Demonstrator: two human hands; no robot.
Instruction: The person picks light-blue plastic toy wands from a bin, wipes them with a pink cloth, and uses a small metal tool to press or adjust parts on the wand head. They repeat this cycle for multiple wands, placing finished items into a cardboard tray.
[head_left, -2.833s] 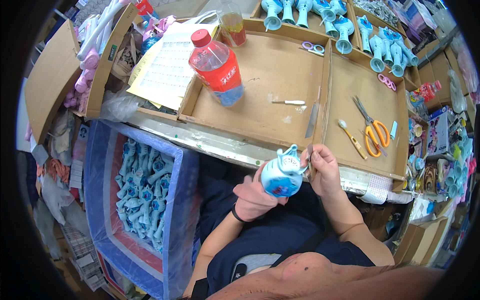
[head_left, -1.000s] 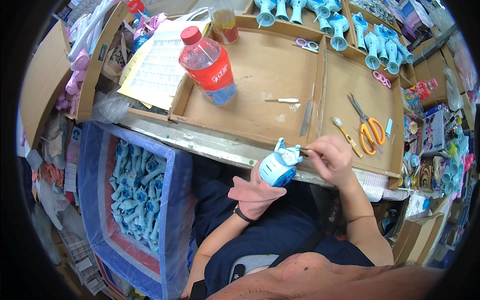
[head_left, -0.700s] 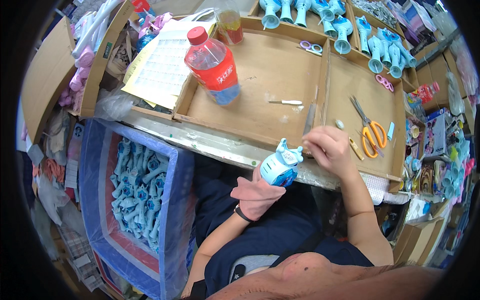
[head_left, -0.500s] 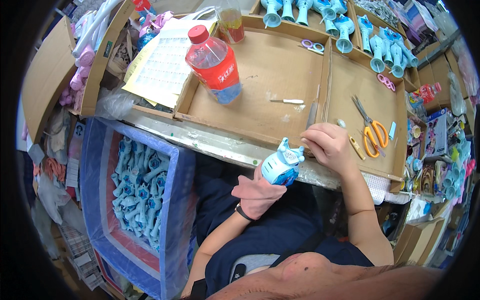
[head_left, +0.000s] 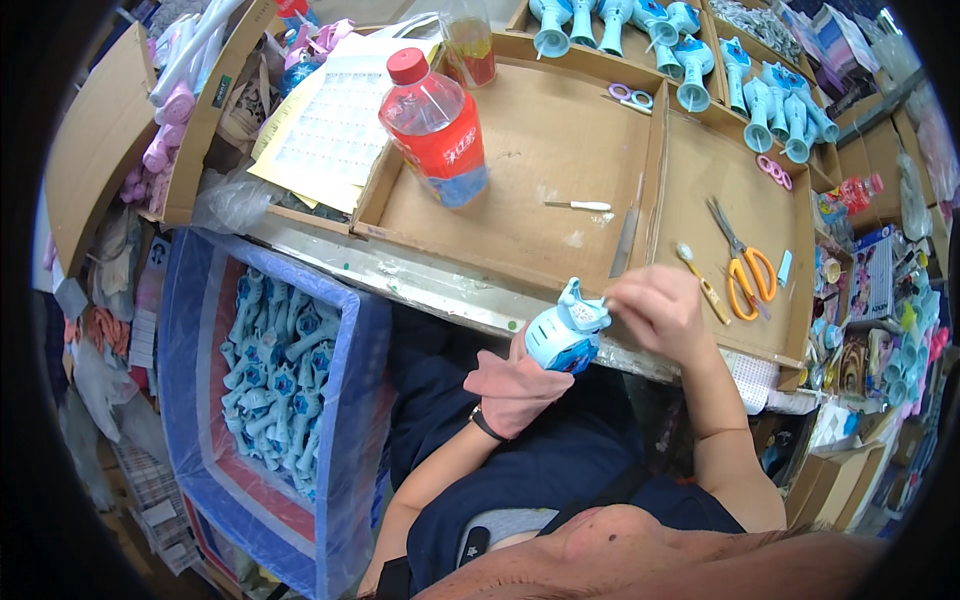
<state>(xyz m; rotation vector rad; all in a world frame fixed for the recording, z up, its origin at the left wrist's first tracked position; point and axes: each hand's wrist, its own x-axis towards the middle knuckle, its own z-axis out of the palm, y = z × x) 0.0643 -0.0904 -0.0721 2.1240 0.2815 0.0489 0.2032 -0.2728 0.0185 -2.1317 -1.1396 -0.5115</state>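
Note:
My left hand (head_left: pixel 512 396), in a pink glove, is closed around a light blue plastic toy part (head_left: pixel 558 335) with a crown-like top and a darker blue emblem. It holds the part just off the table's near edge, with the crown-like end up. Bare and pinched, my right hand (head_left: pixel 662 308) has its fingertips at the right side of that crown-like end. Whatever lies between those fingertips is too small or hidden to make out.
Cardboard trays hold a knife (head_left: pixel 627 238), a white-handled tool (head_left: pixel 580 206), orange-handled scissors (head_left: pixel 750 270), a brush (head_left: pixel 704 285) and a red-capped bottle (head_left: pixel 436 130). Light blue toy parts (head_left: pixel 692 75) stand behind. A blue-lined bin (head_left: pixel 345 400) of similar pieces is at left.
My right hand has come down slightly, bringing its pinched fingertips to the toy part's top. The left hand keeps its hold in nearly the same place.

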